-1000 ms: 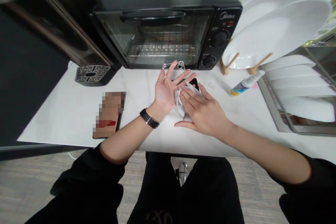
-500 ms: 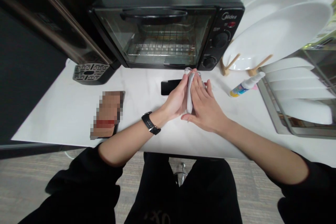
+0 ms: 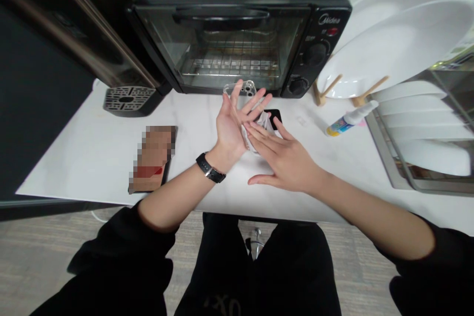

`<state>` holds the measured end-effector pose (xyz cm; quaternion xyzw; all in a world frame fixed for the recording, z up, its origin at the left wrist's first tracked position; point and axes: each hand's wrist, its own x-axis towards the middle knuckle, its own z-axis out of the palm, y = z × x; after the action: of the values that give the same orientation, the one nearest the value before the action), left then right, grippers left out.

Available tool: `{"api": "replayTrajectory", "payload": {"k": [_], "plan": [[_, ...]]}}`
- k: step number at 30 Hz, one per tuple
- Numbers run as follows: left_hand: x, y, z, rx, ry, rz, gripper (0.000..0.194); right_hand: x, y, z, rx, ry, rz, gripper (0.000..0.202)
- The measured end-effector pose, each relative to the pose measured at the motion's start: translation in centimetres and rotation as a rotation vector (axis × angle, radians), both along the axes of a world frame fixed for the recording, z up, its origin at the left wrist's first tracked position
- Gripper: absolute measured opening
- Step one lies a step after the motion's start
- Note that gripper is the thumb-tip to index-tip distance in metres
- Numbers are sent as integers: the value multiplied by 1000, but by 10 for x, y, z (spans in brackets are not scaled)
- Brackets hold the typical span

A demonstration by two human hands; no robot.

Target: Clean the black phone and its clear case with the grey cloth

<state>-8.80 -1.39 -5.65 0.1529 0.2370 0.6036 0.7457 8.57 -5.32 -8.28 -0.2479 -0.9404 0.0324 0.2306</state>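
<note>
A clear phone case (image 3: 250,84) with camera cut-outs lies along the palm of my left hand (image 3: 230,131), which holds it up with the fingers spread. My right hand (image 3: 287,160) lies nearly flat over the case's lower right part, its fingers pressing a crumpled white tissue (image 3: 265,122) against it. The thumb of that hand sticks out to the left. Behind my hands a black phone (image 3: 274,117) rests on the counter, mostly covered by them. To the right, a white spray bottle (image 3: 346,121) with a blue and yellow label lies tilted.
A black toaster oven (image 3: 237,49) stands close behind my hands. On the left are a drip tray (image 3: 126,98) and a phone with a blurred screen (image 3: 153,155). White plates (image 3: 400,49) on a wooden rack and a dish rack (image 3: 392,158) stand at the right.
My hands were pressed together upright around the tissue and case. Now the left palm has turned up with fingers spread, showing the case, and the right hand lies lower across it.
</note>
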Motion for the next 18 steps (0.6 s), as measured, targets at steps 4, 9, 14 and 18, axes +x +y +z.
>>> {"api": "replayTrajectory", "payload": {"k": [4,9,14,18], "plan": [[0,1,-1,16,27,67,59,3,2,-2,-31,-21,-114,105],[5,0,-3,-15,1,-47,58,7,11,-10,-69,-40,-261,106],[11,-3,3,-23,37,-116,60,15,22,-3,-95,49,-319,69],[11,-5,9,-54,-19,-166,60,20,29,0,37,223,-332,37]]}}
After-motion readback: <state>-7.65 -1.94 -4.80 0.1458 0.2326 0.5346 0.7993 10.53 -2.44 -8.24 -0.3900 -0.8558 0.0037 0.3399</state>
